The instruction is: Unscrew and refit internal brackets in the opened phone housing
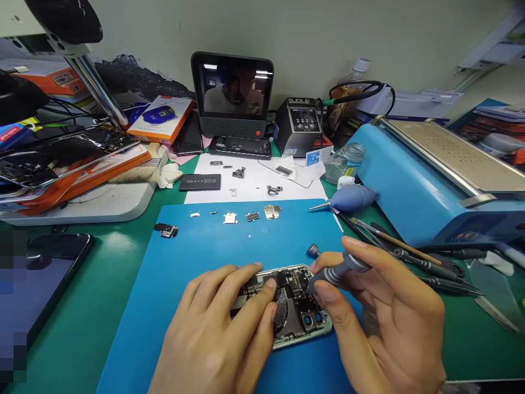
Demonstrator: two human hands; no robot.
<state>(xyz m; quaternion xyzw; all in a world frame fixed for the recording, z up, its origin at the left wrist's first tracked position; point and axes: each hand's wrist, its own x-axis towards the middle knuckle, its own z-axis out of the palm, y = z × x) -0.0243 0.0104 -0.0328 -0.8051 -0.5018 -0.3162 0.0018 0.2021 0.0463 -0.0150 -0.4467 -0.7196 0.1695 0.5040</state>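
An opened smartphone with a pale green frame lies on the blue mat, its circuit board and two camera lenses bare. My left hand holds it down, fingers across its left part and on its upper edge, hiding that end. A small grey screwdriver is gripped in my right hand, one fingertip over its cap. It slants down to the upper right of the board; fingers hide its tip. Just beyond lies a dark round-headed piece. Small phone parts, among them a metal plate, lie farther up the mat.
A phone battery and loose parts lie on white paper. To the right are a blue air blower, tweezers, a glass jar and a blue machine. Another phone lies at left; a screen device stands behind.
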